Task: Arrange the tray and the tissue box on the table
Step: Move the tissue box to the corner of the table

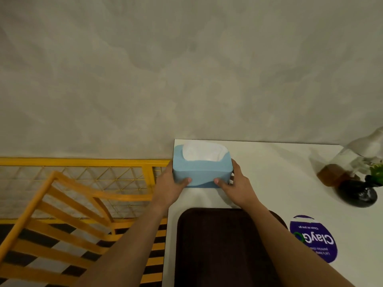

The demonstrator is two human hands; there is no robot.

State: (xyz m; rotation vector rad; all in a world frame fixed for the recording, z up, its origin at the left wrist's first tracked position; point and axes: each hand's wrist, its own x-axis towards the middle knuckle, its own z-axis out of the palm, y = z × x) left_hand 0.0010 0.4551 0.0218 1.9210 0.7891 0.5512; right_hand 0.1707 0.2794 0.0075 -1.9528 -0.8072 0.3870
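Hands clasp the tissue box [202, 172] at the table's [279, 172] far left corner, left hand [169, 187] and right hand [238, 189] with fingers wrapped round its ends, which we judge squares it beyond the tray [219, 245].

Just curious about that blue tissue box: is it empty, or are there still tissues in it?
Not empty: white tissue fills the top opening of the blue tissue box, held between left hand and right hand. How many remain, I cannot tell.
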